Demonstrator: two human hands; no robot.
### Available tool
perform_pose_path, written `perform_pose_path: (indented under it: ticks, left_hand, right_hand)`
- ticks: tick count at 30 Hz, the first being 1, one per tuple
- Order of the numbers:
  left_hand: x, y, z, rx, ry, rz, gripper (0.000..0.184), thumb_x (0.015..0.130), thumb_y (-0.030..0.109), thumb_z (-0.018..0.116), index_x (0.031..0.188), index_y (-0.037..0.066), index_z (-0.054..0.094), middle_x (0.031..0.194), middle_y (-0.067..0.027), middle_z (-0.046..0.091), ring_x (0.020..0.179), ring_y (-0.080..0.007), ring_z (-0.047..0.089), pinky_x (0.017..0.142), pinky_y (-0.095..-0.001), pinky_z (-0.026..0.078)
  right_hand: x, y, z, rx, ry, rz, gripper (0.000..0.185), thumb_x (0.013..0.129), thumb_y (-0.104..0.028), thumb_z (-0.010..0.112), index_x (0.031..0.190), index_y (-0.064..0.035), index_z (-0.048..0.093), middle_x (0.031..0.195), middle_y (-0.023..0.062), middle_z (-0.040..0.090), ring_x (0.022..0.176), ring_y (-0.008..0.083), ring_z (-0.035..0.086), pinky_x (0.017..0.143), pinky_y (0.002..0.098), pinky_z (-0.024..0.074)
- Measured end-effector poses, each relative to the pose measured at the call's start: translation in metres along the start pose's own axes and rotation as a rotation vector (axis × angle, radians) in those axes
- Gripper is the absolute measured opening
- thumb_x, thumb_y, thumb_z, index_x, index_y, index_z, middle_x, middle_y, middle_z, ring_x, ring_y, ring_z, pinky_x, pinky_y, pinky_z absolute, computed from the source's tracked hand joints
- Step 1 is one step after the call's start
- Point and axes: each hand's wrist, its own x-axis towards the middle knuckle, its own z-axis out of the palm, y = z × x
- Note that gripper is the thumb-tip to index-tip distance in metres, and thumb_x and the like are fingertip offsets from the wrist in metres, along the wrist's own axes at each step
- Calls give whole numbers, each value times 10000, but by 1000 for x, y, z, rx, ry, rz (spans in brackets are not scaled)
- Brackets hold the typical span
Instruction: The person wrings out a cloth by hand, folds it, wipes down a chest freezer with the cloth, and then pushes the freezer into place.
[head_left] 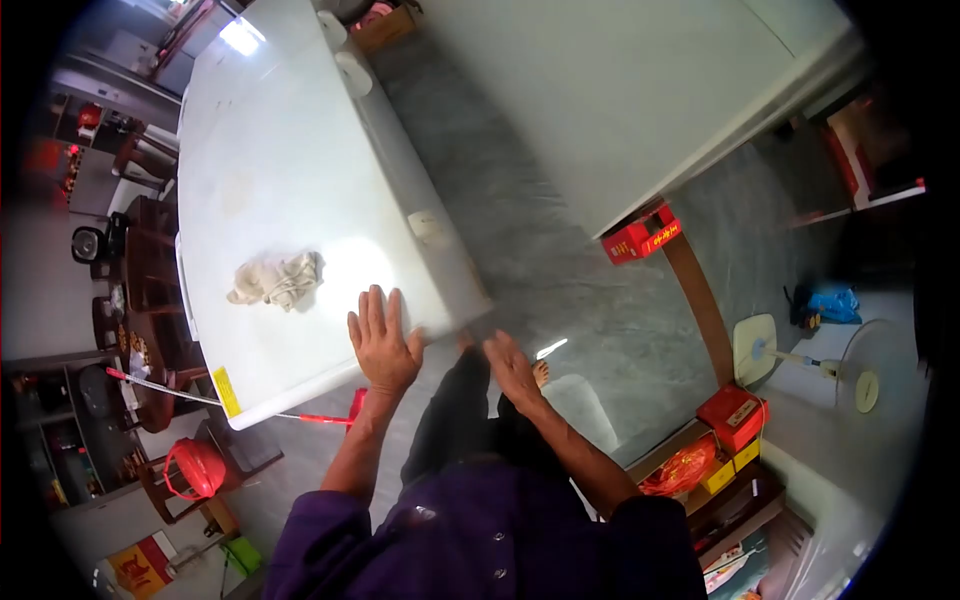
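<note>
A large white box that looks like a chest freezer (290,160) stretches away in front of me, a yellow label stuck at its near left corner. My left hand (385,345) lies flat on its top by the near edge, fingers extended. Further left on the same surface is a crumpled off-white cloth (277,280), apart from the hand. My right hand (512,370) is just off the near right corner, somewhat blurred, its fingers stretched out with nothing seen in them. Whether it touches the corner I cannot tell.
A second big white panel (640,90) stands at the upper right. Red boxes (642,235), a pedestal fan (868,385) and a low shelf line the right side. To the left are wooden chairs (152,270) and a red bag (195,468). Grey floor (500,190) runs between.
</note>
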Motion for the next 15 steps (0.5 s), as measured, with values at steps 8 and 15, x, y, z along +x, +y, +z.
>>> perform_pose_path:
  ticks: [8, 15]
  left_hand:
    - [5, -7, -11, -163, -45, -23, 639, 869, 332, 626, 1440, 82, 489, 1532, -210, 400, 1448, -386, 337, 1169, -564, 218]
    - [-14, -86, -37, -238, 192, -241, 515, 989, 299, 570, 1414, 22, 481, 1494, -225, 426, 1423, -392, 354, 1173, -524, 240]
  right_hand:
    - [36, -47, 59, -219, 137, -307, 717, 969, -422, 618, 1412, 108, 424, 1182, 266, 602, 1087, 322, 604, 955, 394, 468]
    - [46, -51, 69, -325, 154, -328, 765, 938, -423, 648, 1402, 134, 405, 1314, 336, 525, 1238, 424, 531, 1048, 452, 421]
